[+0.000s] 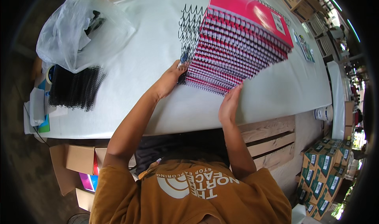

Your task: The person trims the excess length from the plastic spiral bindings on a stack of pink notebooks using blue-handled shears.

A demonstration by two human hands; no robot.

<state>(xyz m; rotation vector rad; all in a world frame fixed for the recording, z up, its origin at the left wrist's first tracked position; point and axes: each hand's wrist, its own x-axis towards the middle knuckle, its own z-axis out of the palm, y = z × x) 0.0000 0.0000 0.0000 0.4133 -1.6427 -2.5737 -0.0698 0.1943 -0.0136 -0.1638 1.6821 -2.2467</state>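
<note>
A tall stack of spiral-bound notebooks [241, 38] with glossy pink-red covers stands on the white table, its coiled edges facing me. Loose ends of black wire coil [191, 23] stick out past the stack's left side. At its lower left corner, my left hand [170, 80] closes round the edge by the coil ends, fingertips partly hidden. My right hand [231, 103] holds the lower right of the stack, thumb and fingers pointing up along the bindings; some of its fingers are hidden behind the notebooks.
To the left, a bundle of black plastic coils [75, 88] lies below a clear plastic bag [85, 30]. The white-covered table [150, 119] has its near edge before me. Open cardboard boxes [79, 157] sit below left; stacked green-and-brown cartons [323, 176] stand at right, near a white bucket [323, 113].
</note>
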